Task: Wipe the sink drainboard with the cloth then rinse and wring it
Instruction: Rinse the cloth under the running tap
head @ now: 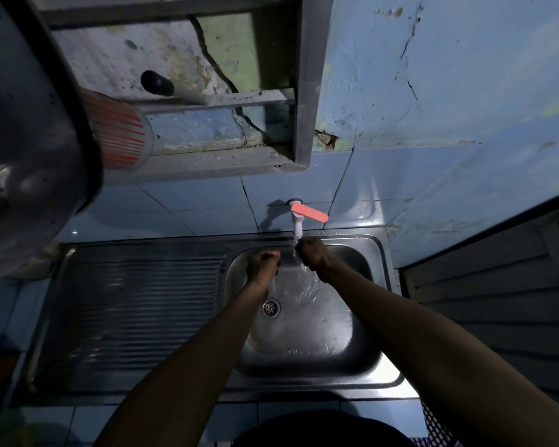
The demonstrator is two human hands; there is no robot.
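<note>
Steel basin [362,350] catches the tap's [297,225] stream as I hold both fists, left hand [261,264] and right hand [311,253], curled around the dark cloth [286,260] between them; I'd keep it under the flow before twisting firmly.

Cloth — lost in shadow between curled fingers [273,254].

Sink [373,379] and ribbed drainboard [136,304]: stainless steel, dull sheen, wet gloss in the bowl. Drain [270,308]: shiny metal. Tap [299,221]: white plastic, pink lever. Tiles [188,208]: glossy blue. Wall [465,75]: matt, cracked, peeling paint. Pot [26,130]: dark scuffed metal.
</note>
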